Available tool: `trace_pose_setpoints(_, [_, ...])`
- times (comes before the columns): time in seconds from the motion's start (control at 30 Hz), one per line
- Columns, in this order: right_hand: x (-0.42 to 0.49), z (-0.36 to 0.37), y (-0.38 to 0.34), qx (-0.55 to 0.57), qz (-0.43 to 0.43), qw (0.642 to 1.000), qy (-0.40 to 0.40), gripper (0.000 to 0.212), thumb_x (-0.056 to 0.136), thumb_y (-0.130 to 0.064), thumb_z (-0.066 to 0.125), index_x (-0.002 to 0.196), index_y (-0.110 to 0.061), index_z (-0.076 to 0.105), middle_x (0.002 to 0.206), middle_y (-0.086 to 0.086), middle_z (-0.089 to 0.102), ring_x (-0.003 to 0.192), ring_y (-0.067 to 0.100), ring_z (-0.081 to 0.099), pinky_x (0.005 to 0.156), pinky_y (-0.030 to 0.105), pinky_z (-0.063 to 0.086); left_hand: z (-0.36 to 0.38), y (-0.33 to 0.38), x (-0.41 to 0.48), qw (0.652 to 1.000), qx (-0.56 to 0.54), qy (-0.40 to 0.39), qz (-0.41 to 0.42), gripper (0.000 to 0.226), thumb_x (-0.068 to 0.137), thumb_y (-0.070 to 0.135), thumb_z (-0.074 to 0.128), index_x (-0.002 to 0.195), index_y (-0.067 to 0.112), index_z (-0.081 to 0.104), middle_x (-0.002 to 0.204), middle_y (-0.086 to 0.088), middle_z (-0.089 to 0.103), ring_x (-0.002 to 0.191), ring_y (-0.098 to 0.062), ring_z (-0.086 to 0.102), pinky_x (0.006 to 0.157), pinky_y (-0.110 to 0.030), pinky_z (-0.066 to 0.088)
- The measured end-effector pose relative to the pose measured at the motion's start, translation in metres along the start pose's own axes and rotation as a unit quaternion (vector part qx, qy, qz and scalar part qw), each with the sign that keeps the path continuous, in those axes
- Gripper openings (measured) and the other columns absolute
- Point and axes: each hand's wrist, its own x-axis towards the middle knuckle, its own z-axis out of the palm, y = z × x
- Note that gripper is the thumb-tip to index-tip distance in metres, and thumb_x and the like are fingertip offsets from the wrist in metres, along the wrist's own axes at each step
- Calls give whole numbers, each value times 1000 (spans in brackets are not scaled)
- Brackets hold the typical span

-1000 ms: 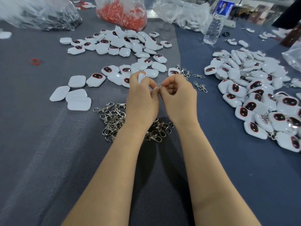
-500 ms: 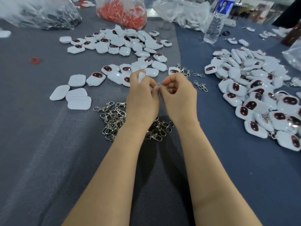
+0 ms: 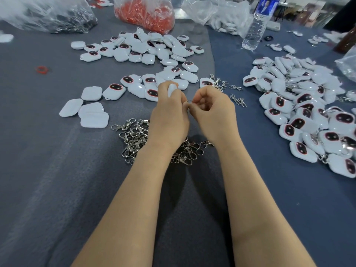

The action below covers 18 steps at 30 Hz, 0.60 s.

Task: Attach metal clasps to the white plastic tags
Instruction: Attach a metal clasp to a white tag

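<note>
White tag (image 3: 172, 89) is up off the table, centre of view, in L hand (image 3: 169, 120): fingers curled round it, only its top end pokes out above the knuckles. Metal clasp (image 3: 189, 101) sits betw the 2 hands, just below the tag; only a small silver loop shows, rest hidden by fingers. R hand (image 3: 213, 112) pinches that loop w/ thumb + forefinger, other fingers curled in. Fingertips of both hands touch. Can't tell if the loop is through the tag's eyelet.

Under the wrists on grey cloth (image 3: 48, 170): clasp pile (image 3: 134, 139), loose silver swivel hooks, partly covered by L forearm. Left of it, 4 plain tags (image 3: 94, 120) face down, close together. Just past the hands, loose tags (image 3: 150, 49) in 2 clumps, many showing a dark oval w/ red rim. Stray clasps (image 3: 221, 83) just R of those, near the seam to the blue cloth (image 3: 289, 189). Far R on the blue cloth: big tag heap (image 3: 308, 112), some clasps visible among them. Back edge: bag of dark metal bits (image 3: 54, 16) at L, bag of red pieces (image 3: 146, 12) mid, clear bag of white parts (image 3: 217, 14), water bottle (image 3: 254, 29) upright beside it. Small red ring (image 3: 42, 69) alone on grey cloth at L
</note>
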Motion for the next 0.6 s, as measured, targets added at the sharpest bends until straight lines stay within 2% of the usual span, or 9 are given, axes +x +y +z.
trace_pose_setpoints(0.13, [-1, 0, 1, 2, -20, 1000, 4, 22, 78, -4, 67, 71, -20, 53, 63, -5, 52, 56, 4, 42, 55, 14, 40, 1, -3, 1, 1000, -4, 4, -1, 9, 94, 12, 50, 94, 4, 55, 129, -9, 40, 101, -26, 55, 86, -44, 44])
trace_pose_setpoints(0.27, [-2, 0, 1, 9, -6, 1000, 9, 24, 78, -3, 65, 70, -22, 53, 63, -5, 53, 57, 6, 44, 56, 16, 41, 4, -6, 3, 1000, -22, 8, -15, 8, 93, 12, 53, 93, 6, 58, 128, -7, 41, 99, -21, 52, 86, -35, 42])
trace_pose_setpoints(0.33, [-2, 0, 1, 21, 12, 1000, 19, 23, 77, -3, 65, 70, -22, 53, 65, -1, 57, 59, 9, 49, 59, 22, 46, 5, -6, 4, 999, -38, 13, -14, 5, 92, 12, 55, 91, 9, 59, 127, -6, 42, 89, -9, 46, 81, -26, 40])
trace_pose_setpoints(0.4, [0, -1, 2, 37, 35, 998, 34, 20, 76, -3, 64, 70, -20, 54, 70, 10, 64, 63, 20, 58, 67, 35, 53, 6, -7, 4, 998, -57, 14, -10, 1, 90, 12, 58, 89, 12, 59, 126, -5, 43, 75, 3, 41, 74, -19, 35])
trace_pose_setpoints(0.47, [0, -2, 2, 55, 53, 996, 47, 20, 76, -3, 61, 70, -20, 55, 73, 14, 67, 72, 31, 64, 75, 44, 55, 8, -8, 4, 998, -68, 10, -6, 1, 89, 12, 61, 90, 11, 61, 127, -5, 43, 75, 20, 43, 70, -15, 32])
trace_pose_setpoints(0.53, [0, -2, 1, 75, 61, 994, 44, 21, 76, -1, 60, 68, -20, 55, 66, 9, 67, 74, 34, 65, 78, 49, 55, 8, -9, 4, 997, -74, 10, -2, 2, 89, 11, 61, 90, 10, 62, 129, -6, 43, 76, 31, 38, 68, -12, 31])
trace_pose_setpoints(0.6, [1, -3, 1, 90, 63, 993, 37, 24, 77, 0, 61, 67, -21, 55, 57, -3, 63, 68, 27, 65, 78, 49, 55, 8, -9, 4, 997, -76, 14, 1, 1, 89, 11, 61, 89, 10, 62, 131, -6, 42, 77, 32, 37, 68, -13, 32])
